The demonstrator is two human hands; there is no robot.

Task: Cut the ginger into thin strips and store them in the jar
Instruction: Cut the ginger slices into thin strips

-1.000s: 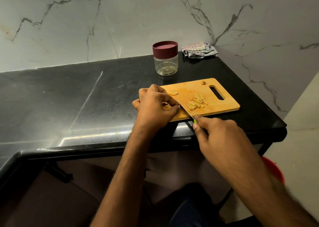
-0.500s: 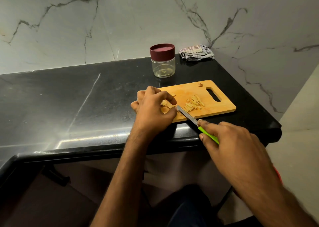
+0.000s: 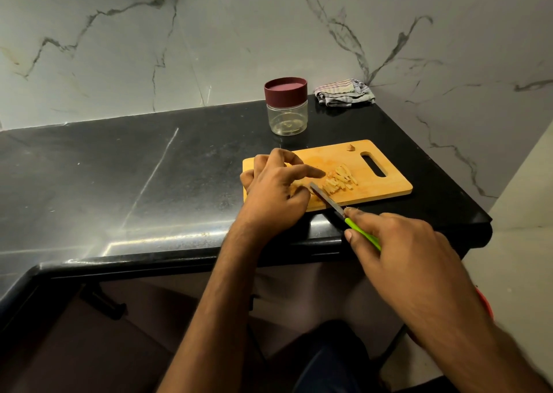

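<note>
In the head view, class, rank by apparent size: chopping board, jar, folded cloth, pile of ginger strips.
1. chopping board
2. jar
3. folded cloth, though it lies farthest away, so this is unsure
4. pile of ginger strips

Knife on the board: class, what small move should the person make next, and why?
Probably bring the knife down for another thin cut. The right hand grips its green handle, the blade lies on the cutting board beside the cut strips, and the left hand rests over uncut ginger. The jar is lidded, so storing comes later.
</note>
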